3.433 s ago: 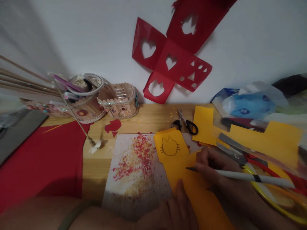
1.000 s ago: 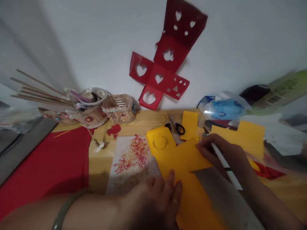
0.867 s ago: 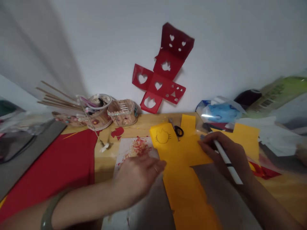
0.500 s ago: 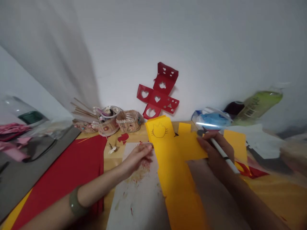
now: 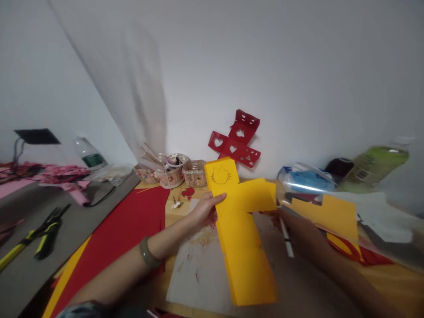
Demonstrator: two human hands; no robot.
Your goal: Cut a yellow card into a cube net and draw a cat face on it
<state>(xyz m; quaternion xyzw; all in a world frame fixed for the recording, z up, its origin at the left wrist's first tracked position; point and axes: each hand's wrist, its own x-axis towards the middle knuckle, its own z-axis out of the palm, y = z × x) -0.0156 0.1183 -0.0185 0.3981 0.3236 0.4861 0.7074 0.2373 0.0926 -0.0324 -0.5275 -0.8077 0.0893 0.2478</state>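
Observation:
A yellow paper cutout (image 5: 236, 234), a long strip with a side flap at the right, is lifted in front of me. A pencilled cat face (image 5: 221, 176) with ears and whiskers shows on its top panel. My left hand (image 5: 206, 210) grips the strip's left edge, thumb on the front and fingers behind. At the right flap, my right hand (image 5: 291, 223) holds a white pen (image 5: 285, 238) pointing down; the fingertips are near the flap's lower edge and partly hidden, so contact is unclear. Under the cutout lies a stained white sheet (image 5: 188, 278).
A red cutout (image 5: 233, 148) with heart and other holes leans on the wall. Small decorated baskets (image 5: 195, 174) stand at the back. Red paper (image 5: 132, 225) and yellow-handled pliers (image 5: 46, 234) lie left. Yellow scraps (image 5: 331, 216), a blue packet (image 5: 304, 179) and a green bottle (image 5: 376, 170) are right.
My left hand has closed on the cutout's left edge. My right hand has dropped to the flap's lower side, the pen turning steeper. The view has shifted left.

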